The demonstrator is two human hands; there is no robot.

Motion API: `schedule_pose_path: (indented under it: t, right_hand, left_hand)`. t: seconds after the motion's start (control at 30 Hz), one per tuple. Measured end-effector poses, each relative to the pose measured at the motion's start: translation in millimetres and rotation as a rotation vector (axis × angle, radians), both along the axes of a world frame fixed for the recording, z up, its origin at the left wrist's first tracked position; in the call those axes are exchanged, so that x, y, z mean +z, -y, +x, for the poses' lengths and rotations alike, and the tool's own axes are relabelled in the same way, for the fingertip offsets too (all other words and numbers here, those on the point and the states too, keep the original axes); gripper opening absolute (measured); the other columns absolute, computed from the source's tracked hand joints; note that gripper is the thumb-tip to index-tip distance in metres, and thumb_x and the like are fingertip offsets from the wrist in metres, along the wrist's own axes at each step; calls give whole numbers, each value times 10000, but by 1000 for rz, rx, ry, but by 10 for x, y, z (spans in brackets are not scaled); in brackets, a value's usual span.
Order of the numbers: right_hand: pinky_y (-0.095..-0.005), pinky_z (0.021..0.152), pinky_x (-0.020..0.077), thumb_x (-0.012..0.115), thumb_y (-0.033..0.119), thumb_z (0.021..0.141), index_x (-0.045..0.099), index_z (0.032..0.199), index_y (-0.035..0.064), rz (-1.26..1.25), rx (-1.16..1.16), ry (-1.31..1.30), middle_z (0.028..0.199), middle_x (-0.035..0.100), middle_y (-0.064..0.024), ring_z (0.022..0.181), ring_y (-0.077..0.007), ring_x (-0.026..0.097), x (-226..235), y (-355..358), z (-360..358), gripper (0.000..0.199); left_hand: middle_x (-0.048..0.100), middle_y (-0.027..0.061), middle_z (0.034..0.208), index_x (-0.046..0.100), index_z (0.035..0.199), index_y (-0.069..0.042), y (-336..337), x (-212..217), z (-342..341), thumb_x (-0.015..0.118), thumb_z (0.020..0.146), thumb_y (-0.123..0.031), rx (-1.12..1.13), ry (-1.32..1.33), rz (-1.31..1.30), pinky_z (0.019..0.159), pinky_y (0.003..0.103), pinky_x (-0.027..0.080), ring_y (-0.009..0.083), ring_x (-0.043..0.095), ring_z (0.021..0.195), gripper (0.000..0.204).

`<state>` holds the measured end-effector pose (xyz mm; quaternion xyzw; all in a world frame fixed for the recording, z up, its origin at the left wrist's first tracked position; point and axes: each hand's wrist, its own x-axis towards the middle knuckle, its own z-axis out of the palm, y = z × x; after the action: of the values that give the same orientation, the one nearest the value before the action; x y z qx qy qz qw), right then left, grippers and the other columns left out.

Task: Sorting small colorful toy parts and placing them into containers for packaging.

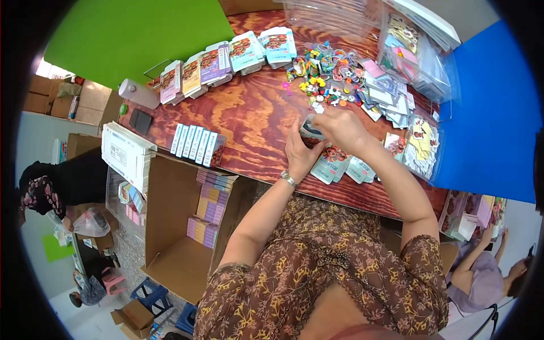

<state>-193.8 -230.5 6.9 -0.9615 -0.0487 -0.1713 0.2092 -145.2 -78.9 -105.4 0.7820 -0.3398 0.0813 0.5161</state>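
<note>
My left hand point(299, 152) is wrapped round a small printed carton point(311, 131) and keeps it above the table near its front edge. At the carton's top, my right hand point(341, 129) has its fingers closed together; what they pinch, if anything, is hidden. Flat light-green cartons point(327, 169) lie just below my hands, partly under my right forearm. Beyond my hands spreads a heap of small colourful charms and cords point(334, 65). To its right is a loose pile of cards and small packets point(391, 99).
On the left, several finished-looking cartons point(194, 144) stand in a row. Stacks of flat cartons point(207, 65) curve along the back, near a pale bottle point(139, 93) and a black phone point(140, 121). Clear bins point(416, 62) line the right. A cardboard box point(175, 226) stands below; another person sits at right.
</note>
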Motion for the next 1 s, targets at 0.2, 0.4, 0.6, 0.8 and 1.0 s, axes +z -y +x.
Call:
schedule_pose_path:
  t: [0.2, 0.4, 0.6, 0.8, 1.0]
  right_hand:
    - [-378, 654, 573, 735, 87, 767, 700, 1037, 126, -218, 160, 157, 996, 696, -94, 804, -268, 694, 107, -256, -3, 275]
    - [-346, 697, 587, 800, 105, 738, 696, 1023, 106, -21, -47, 312, 1156, 651, -71, 867, -239, 690, -331, -115, -361, 304]
    - [-338, 699, 591, 816, 67, 765, 694, 1060, 52, 209, -134, 318, 1172, 632, -121, 875, -246, 690, -471, -202, -408, 320]
    - [-339, 707, 599, 827, 66, 750, 702, 1067, 75, 160, -101, 417, 1164, 638, -129, 870, -255, 716, -548, -198, -409, 341]
    - [-330, 750, 596, 810, 46, 769, 716, 1099, 67, 266, -3, 280, 1256, 619, -149, 949, -248, 711, -626, -144, -325, 344]
  left_hand:
    - [549, 248, 1284, 194, 1530, -6, -125, -107, 26, 924, 639, -154, -21, -107, -55, 908, 474, 519, 427, 592, 1113, 1162]
    - [574, 211, 1231, 252, 1479, -78, -128, 37, 25, 918, 672, -164, -15, 107, -33, 840, 441, 553, 390, 648, 1050, 1050]
    - [578, 199, 1183, 357, 1309, -72, -256, -77, 6, 924, 691, -186, -53, 48, -72, 772, 424, 565, 355, 670, 981, 846]
    - [579, 207, 1194, 360, 1312, -62, -330, -129, -4, 888, 728, -74, -60, 66, -100, 825, 389, 592, 312, 690, 1013, 787]
    - [601, 197, 1219, 436, 1290, -93, -393, -189, 95, 843, 757, -84, -108, 30, -138, 839, 425, 560, 386, 629, 1090, 671]
